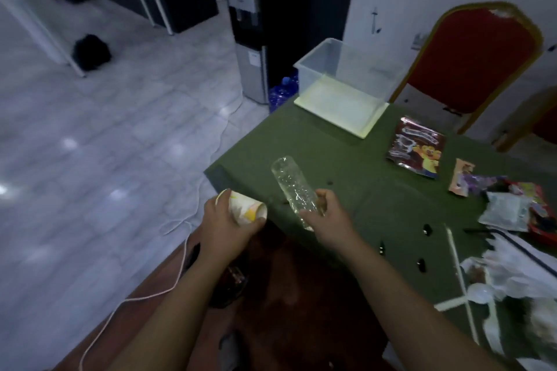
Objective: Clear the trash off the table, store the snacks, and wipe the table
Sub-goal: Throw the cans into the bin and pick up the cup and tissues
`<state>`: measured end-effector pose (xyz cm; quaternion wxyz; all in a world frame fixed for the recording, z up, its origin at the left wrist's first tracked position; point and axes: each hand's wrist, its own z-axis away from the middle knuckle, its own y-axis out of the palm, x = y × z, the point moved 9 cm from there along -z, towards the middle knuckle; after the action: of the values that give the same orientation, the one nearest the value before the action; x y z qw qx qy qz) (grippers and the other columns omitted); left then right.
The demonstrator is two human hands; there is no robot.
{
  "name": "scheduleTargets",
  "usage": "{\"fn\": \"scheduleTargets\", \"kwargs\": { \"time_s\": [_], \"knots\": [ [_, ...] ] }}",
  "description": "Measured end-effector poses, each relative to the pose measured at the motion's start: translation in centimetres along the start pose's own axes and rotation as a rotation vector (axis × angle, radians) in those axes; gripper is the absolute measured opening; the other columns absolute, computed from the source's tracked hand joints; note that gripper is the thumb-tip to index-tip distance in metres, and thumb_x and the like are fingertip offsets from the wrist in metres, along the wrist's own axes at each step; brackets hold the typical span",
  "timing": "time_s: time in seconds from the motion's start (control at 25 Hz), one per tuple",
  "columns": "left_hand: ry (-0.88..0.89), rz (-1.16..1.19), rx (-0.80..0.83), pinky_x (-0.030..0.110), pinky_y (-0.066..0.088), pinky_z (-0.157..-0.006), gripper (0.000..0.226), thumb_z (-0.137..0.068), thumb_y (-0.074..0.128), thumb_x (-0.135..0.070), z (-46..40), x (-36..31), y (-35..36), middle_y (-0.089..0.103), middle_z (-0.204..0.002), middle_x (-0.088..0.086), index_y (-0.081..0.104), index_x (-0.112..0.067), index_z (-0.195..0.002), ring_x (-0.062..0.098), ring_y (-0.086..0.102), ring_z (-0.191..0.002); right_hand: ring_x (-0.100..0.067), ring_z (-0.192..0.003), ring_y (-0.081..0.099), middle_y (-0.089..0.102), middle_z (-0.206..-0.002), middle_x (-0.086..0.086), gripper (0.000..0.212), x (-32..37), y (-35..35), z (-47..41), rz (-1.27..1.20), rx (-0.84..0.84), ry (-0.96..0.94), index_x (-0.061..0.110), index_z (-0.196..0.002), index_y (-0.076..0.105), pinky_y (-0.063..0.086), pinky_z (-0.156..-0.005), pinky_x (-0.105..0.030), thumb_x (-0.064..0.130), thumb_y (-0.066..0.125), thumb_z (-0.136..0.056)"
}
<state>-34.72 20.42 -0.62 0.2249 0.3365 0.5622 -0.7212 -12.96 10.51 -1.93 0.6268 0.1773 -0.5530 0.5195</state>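
Observation:
My left hand point(224, 220) grips a paper cup point(247, 208) lying sideways, just off the table's left corner. An empty clear plastic bottle point(294, 186), tilted with its base up and away, is held by my right hand point(328, 220) over the green table point(316, 147). A dark red snack bag point(417, 146) lies flat on the table to the right. More snack packets point(509, 202) are piled at the right edge. White straws point(458, 268), a plastic spoon point(479, 292) and crumpled wrappers point(518, 268) lie at the near right.
A clear plastic storage bin point(346, 81) stands empty at the table's far corner. A red chair point(470, 60) is behind the table. A water dispenser point(248, 33) stands on the floor beyond. A white cable point(180, 265) runs across the tiled floor at left.

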Motion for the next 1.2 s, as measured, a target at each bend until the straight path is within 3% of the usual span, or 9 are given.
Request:
{"fn": "scheduleTargets", "kwargs": {
  "time_s": [0.2, 0.36, 0.44, 0.6, 0.72, 0.84, 0.96, 1.04, 1.2],
  "knots": [
    [-0.232, 0.042, -0.038, 0.042, 0.042, -0.105, 0.097, -0.060, 0.082, -0.049, -0.3, 11.0, -5.7, 0.038, -0.138, 0.011, 0.039, -0.015, -0.140, 0.026, 0.042, -0.128, -0.018, -0.089, 0.064, 0.064, -0.102, 0.000, 0.043, 1.1, 13.6, 0.0, 0.078, 0.209, 0.005, 0.018, -0.115, 0.048, 0.050, -0.076, -0.030, 0.019, 0.072, -0.080],
    [-0.423, 0.182, -0.030, 0.045, 0.045, -0.103, 0.086, -0.061, 0.083, -0.046, -1.1, 20.5, -6.0, 0.046, -0.131, 0.011, 0.047, -0.018, -0.134, 0.025, 0.051, -0.120, -0.016, -0.073, 0.063, 0.063, -0.096, 0.000, 0.038, -3.4, 22.3, -0.3, 0.104, 0.316, 0.199, 0.016, -0.115, 0.051, 0.046, -0.048, -0.023, 0.021, 0.070, -0.083],
    [-0.564, 0.380, -0.024, 0.045, 0.051, -0.095, 0.078, -0.064, 0.083, -0.045, -1.6, 25.9, -4.5, 0.056, -0.127, 0.010, 0.053, -0.016, -0.129, 0.026, 0.058, -0.112, -0.015, -0.080, 0.065, 0.064, -0.100, 0.001, 0.033, -7.1, 25.9, -0.6, 0.080, 0.346, 0.362, 0.020, -0.112, 0.053, 0.050, -0.051, -0.025, 0.028, 0.068, -0.084],
    [-0.912, 0.722, 0.089, 0.038, 0.051, -0.077, 0.076, -0.074, 0.074, -0.048, -2.3, 35.2, 1.5, 0.054, -0.135, 0.006, 0.045, -0.019, -0.138, 0.026, 0.057, -0.114, -0.026, -0.095, 0.064, 0.064, -0.109, -0.011, 0.038, -14.5, 31.8, -2.3, 0.055, 0.332, 0.606, 0.012, -0.115, 0.053, 0.052, -0.072, -0.037, 0.035, 0.065, -0.086],
    [-1.035, 0.806, 0.137, 0.042, 0.052, -0.084, 0.072, -0.076, 0.072, -0.050, -3.4, 40.4, 6.0, 0.052, -0.137, 0.008, 0.045, -0.020, -0.137, 0.028, 0.055, -0.118, -0.025, -0.073, 0.058, 0.062, -0.090, -0.017, 0.036, -19.2, 35.4, -4.3, 0.048, 0.327, 0.691, 0.001, -0.099, 0.060, 0.044, -0.062, -0.035, 0.035, 0.063, -0.088],
    [-1.099, 0.842, 0.138, 0.048, 0.049, -0.095, 0.078, -0.076, 0.072, -0.049, -4.5, 43.8, 9.3, 0.047, -0.142, 0.007, 0.038, -0.022, -0.142, 0.029, 0.052, -0.121, -0.023, -0.062, 0.054, 0.057, -0.079, -0.016, 0.027, -23.1, 37.3, -6.9, 0.086, 0.265, 0.734, 0.006, -0.081, 0.057, 0.042, -0.056, -0.030, 0.031, 0.060, -0.089],
    [-1.108, 0.829, 0.160, 0.051, 0.046, -0.094, 0.090, -0.075, 0.071, -0.054, -6.3, 46.2, 11.7, 0.039, -0.149, 0.008, 0.028, -0.022, -0.147, 0.034, 0.046, -0.127, -0.030, -0.085, 0.062, 0.063, -0.107, -0.021, 0.042, -25.9, 38.5, -9.0, 0.093, 0.219, 0.770, -0.001, -0.113, 0.057, 0.048, -0.065, -0.033, 0.032, 0.061, -0.088],
    [-1.117, 0.778, 0.187, 0.052, 0.043, -0.095, 0.106, -0.069, 0.072, -0.063, -7.0, 47.6, 12.6, 0.033, -0.153, 0.011, 0.023, -0.017, -0.150, 0.037, 0.042, -0.132, -0.032, -0.104, 0.059, 0.054, -0.129, -0.018, 0.064, -26.9, 38.7, -9.7, 0.122, 0.224, 0.794, 0.003, -0.137, 0.039, 0.047, -0.069, -0.031, 0.037, 0.061, -0.088],
    [-1.016, 0.790, 0.190, 0.050, 0.046, -0.102, 0.112, -0.055, 0.081, -0.063, -7.3, 47.2, 11.6, 0.050, -0.142, 0.011, 0.040, -0.008, -0.143, 0.033, 0.056, -0.121, -0.031, -0.127, 0.045, 0.040, -0.146, -0.013, 0.072, -26.6, 37.8, -10.0, 0.178, 0.225, 0.794, 0.008, -0.147, 0.024, 0.040, -0.087, -0.033, 0.039, 0.058, -0.091]
  ]
}}
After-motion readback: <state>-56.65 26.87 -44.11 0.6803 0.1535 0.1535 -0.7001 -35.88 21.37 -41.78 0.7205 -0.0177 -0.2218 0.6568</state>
